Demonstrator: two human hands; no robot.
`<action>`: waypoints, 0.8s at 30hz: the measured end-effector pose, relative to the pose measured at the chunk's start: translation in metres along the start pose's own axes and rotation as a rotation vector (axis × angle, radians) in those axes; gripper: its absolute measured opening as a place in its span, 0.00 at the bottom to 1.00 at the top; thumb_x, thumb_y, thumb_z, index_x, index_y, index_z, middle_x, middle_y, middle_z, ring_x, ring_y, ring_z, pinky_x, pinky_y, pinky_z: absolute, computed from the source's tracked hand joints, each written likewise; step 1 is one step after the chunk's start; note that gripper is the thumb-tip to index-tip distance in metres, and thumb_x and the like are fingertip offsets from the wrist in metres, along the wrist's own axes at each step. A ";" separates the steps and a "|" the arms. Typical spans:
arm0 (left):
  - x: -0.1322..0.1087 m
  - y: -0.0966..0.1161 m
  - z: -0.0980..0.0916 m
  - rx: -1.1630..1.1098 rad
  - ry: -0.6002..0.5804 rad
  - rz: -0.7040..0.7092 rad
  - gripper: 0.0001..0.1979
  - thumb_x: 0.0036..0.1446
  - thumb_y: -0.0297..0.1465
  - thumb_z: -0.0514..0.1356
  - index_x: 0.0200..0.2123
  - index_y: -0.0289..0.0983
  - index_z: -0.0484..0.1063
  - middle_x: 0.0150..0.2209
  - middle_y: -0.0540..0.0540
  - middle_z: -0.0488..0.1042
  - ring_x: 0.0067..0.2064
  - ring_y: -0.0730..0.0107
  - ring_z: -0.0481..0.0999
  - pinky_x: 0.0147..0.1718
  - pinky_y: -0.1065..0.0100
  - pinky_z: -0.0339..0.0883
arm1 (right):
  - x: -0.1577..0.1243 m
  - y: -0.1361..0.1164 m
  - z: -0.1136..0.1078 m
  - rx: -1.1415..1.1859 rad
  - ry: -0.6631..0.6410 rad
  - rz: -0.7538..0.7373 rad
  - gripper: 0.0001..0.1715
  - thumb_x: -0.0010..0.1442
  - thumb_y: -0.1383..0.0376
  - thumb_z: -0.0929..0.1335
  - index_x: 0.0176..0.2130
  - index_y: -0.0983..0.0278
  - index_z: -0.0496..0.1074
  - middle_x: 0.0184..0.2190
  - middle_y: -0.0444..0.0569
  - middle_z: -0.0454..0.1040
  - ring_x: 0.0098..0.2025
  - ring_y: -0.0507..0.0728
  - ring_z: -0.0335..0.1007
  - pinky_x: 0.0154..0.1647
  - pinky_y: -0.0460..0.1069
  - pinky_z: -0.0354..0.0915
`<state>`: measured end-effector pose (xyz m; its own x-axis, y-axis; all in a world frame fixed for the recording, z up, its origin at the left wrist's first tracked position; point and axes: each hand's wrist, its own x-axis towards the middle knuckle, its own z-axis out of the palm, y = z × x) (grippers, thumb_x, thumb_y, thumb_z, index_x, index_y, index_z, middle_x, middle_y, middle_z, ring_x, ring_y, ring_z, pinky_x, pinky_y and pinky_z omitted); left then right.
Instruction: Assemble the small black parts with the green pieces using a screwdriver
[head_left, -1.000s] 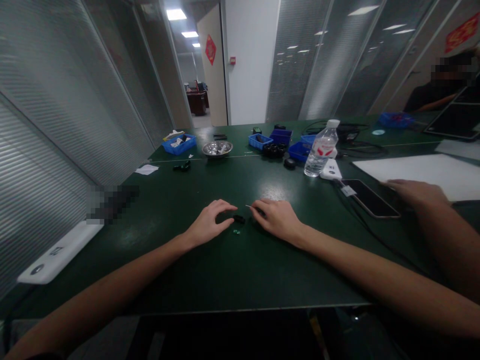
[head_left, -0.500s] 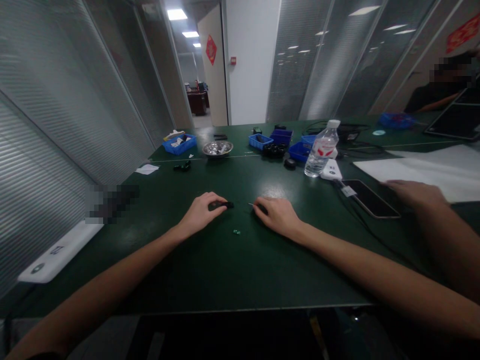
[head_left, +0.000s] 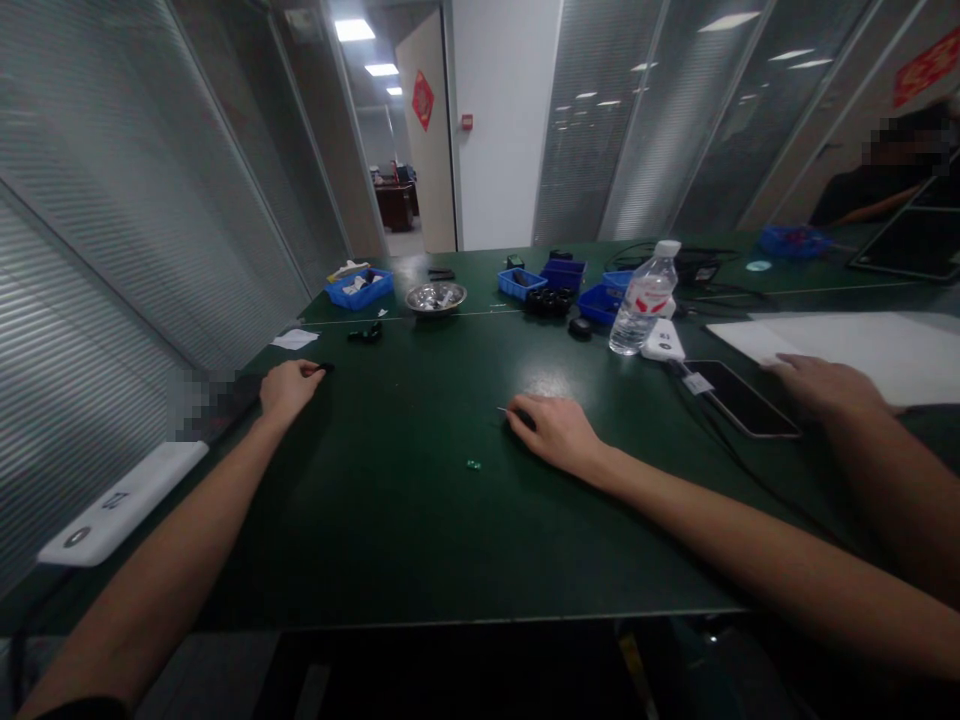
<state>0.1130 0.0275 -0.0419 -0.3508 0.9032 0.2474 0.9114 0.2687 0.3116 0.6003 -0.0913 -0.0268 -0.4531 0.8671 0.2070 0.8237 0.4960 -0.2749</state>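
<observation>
On smooth dark green tabletop (head_left: 390, 540), faintly glossy: round shiny metal bowl (head_left: 433, 311), straight-walled blue plastic tray (head_left: 364, 297), clear bottle (head_left: 636, 315) with white cap. Pinching small black piece (head_left: 327, 367) in fingertips of left hand (head_left: 290, 388), out at left side of table, near flat white scrap (head_left: 295, 339). Dark, compact, partly covered by the fingers (too small to tell details). Grasping slender pale rod (head_left: 502, 408) in curled right hand (head_left: 555, 430); straight, pointing left, otherwise hidden. Lying nearby on tabletop: tiny green piece (head_left: 473, 465), bright-flecked, irregular.
</observation>
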 end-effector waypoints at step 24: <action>-0.188 0.164 -0.014 -0.524 -0.698 0.930 0.13 0.64 0.41 0.66 0.49 0.45 0.81 0.47 0.46 0.75 0.48 0.62 0.74 0.45 0.63 0.67 | 0.000 0.005 0.004 -0.027 0.015 0.005 0.15 0.73 0.57 0.62 0.48 0.60 0.75 0.40 0.48 0.80 0.37 0.55 0.74 0.36 0.48 0.59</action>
<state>0.3251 -0.1030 -0.0241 0.7037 0.7056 0.0830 0.5025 -0.5769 0.6440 0.6032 -0.0882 -0.0321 -0.4444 0.8685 0.2195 0.8346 0.4904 -0.2509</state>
